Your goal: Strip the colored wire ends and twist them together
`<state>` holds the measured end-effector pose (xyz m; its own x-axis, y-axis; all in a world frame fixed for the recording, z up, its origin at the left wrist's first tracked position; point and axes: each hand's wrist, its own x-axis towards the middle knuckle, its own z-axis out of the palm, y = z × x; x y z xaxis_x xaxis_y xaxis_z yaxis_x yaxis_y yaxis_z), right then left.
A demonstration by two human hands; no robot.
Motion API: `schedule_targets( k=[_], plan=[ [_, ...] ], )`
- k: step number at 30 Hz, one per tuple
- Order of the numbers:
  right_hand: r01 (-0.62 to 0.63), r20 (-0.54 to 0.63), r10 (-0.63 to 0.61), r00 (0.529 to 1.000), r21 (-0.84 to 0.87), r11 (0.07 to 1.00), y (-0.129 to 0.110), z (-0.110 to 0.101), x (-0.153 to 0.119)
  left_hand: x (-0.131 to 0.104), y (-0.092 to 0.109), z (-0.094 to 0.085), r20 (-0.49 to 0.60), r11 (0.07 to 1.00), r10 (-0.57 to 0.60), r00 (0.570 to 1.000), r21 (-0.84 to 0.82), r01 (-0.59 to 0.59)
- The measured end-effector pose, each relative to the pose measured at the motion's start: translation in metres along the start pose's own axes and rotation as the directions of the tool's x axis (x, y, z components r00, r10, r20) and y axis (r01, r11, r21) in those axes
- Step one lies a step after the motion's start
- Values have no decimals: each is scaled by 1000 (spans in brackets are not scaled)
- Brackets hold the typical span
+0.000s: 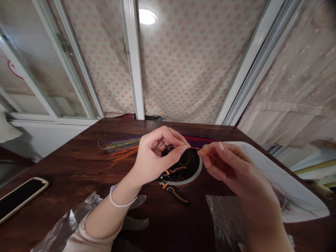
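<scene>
Some clear, crinkled plastic (227, 217) lay nearest, on a dark brown wooden table (78, 164). Beyond it the person's left hand (161, 150), a white pearl bracelet (122, 204) at its wrist, had thumb and forefinger closed on a thin orange wire (194, 148). The wire stretched from that pinch to the half-curled right hand (233, 164), running across its fingertips, one end jutting past them; how tightly these closed could not be told. Below the wire, black-and-orange pliers (175, 193) overlapped a round, pale-rimmed black dish (198, 171). Farther off lay a bundle of multicoloured wires (123, 148); behind hung a pink-dotted curtain (183, 70).
</scene>
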<state>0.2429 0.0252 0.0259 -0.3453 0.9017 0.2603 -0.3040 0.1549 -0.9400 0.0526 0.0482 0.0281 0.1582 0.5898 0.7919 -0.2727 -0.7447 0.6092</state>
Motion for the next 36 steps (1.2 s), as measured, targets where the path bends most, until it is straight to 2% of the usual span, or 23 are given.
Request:
schedule_targets(
  k=[4, 9, 13, 16, 18, 21, 23, 24, 26, 29, 31, 33, 36],
  plan=[
    [-47, 61, 44, 997, 53, 997, 2, -2, 1, 1, 0, -2, 44, 1000, 28, 999, -12, -28],
    [18, 87, -16, 996, -16, 1000, 1, -6, 2, 2, 1, -3, 69, 1000, -4, 998, -18, 5],
    [159, 67, -148, 987, -233, 959, -5, -5, -1, 2, 4, -4, 90, 999, -22, 996, -33, 25],
    [245, 11, -275, 961, -486, 839, -7, -1, -5, 0, 7, -4, 78, 1000, -10, 997, 17, 9],
    [273, -45, -398, 916, -656, 703, -4, 3, -8, -2, 8, -2, 51, 997, 8, 999, 71, -12],
    [306, -53, -623, 781, -836, 455, 4, 6, -10, -6, 8, 2, 15, 990, 43, 999, 134, -44],
    [308, -55, -709, 703, -875, 373, 9, 7, -10, -8, 8, 4, 2, 985, 73, 997, 157, -72],
    [305, -79, -725, 684, -872, 383, 11, 8, -9, -8, 7, 5, -3, 982, 90, 996, 166, -88],
    [295, -170, -698, 695, -818, 493, 12, 9, -9, -9, 6, 6, -8, 974, 130, 992, 191, -126],
    [310, -286, -559, 778, -599, 738, 12, 10, -7, -9, 4, 5, 11, 952, 200, 980, 235, -197],
    [310, -318, -450, 835, -403, 861, 11, 10, -4, -10, 1, 4, 36, 931, 251, 967, 264, -252],
    [279, -333, -337, 881, -211, 937, 10, 8, 0, -11, -1, 3, 68, 896, 318, 946, 306, -323],
    [170, -317, -148, 937, 43, 984, 7, 5, 6, -11, -3, 1, 161, 802, 418, 894, 397, -446]
  ],
)
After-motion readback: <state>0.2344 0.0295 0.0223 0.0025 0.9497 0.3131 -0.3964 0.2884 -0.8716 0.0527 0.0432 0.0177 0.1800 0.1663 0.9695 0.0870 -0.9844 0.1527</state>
